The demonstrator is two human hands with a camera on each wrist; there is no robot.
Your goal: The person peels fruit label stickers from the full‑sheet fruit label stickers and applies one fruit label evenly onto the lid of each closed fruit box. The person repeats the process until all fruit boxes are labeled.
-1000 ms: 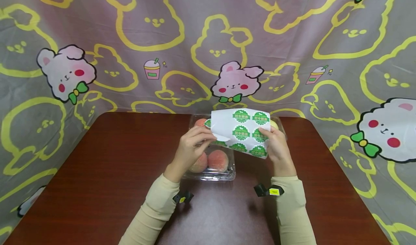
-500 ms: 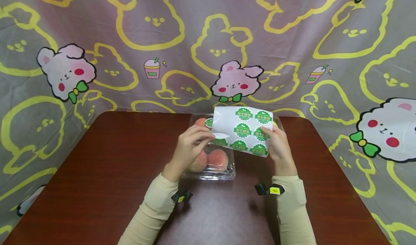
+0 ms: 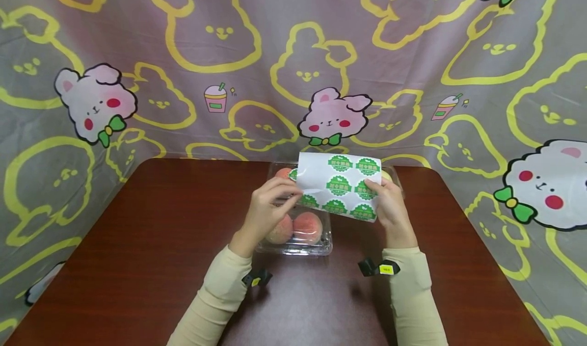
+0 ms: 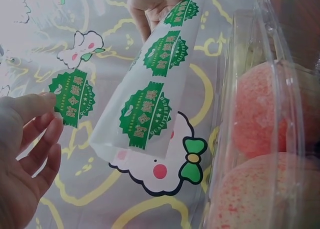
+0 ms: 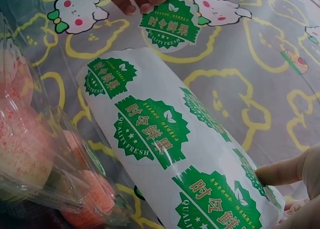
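Observation:
My left hand [image 3: 263,211] pinches a round green sticker [image 4: 75,100] with white lettering by its edge, between thumb and fingertips. In both wrist views the sticker is off the backing, with a gap between it and the sheet. My right hand [image 3: 393,211] grips the right end of a white sticker sheet [image 3: 313,168], thumb on the printed face. The sheet bends into a curve and carries several more green stickers. Below and behind it sits a clear plastic clamshell [image 3: 316,249] with peaches [image 3: 308,227] inside, partly hidden by the sheet and left hand.
Behind the sheet are more clear clamshells, one with a peach [image 3: 284,173] at left, another [image 3: 396,178] with pale yellow fruit at right, mostly covered. They stand on a dark red-brown table [image 3: 174,223]. A patterned cloth [image 3: 257,45] hangs along the table's far edge.
The sheet shifted slightly right and up, then back left. My left hand keeps the sticker pinched and moved only slightly. The clamshells have stayed in place.

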